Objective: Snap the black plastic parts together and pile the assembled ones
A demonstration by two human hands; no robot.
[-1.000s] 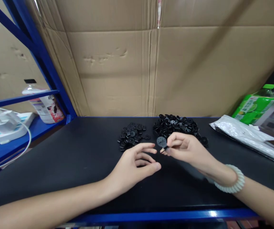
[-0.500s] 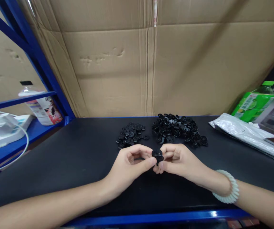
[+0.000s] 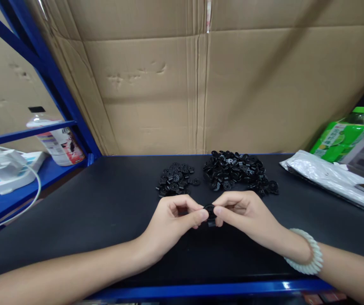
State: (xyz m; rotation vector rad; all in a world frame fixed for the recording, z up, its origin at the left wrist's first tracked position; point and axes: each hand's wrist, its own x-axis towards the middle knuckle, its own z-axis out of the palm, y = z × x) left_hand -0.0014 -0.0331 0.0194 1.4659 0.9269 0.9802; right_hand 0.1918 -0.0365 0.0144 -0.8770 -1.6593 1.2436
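Between my two hands is a small round black plastic part (image 3: 211, 222) with a short tab at its lower side. My left hand (image 3: 182, 216) pinches its left edge between thumb and fingers. On the other edge, the thumb and fingers of my right hand (image 3: 237, 209) press together. The fingertips cover much of the part. Just beyond my left hand lies a small pile of black round plastic parts (image 3: 175, 178). A larger pile of similar black parts (image 3: 235, 169) sits beyond my right hand.
The black tabletop (image 3: 106, 212) has a blue front edge. At the left, a blue shelf frame holds a bottle (image 3: 56, 142) and a white power strip (image 3: 13, 178) with a cable. A silvery plastic bag (image 3: 324, 171) and a green-labelled bottle (image 3: 340, 137) are at the right. Cardboard (image 3: 150, 93) stands behind.
The black part has been turned in my fingers, so its tab now points down towards me. My right thumb has moved up onto its edge. Both piles look the same.
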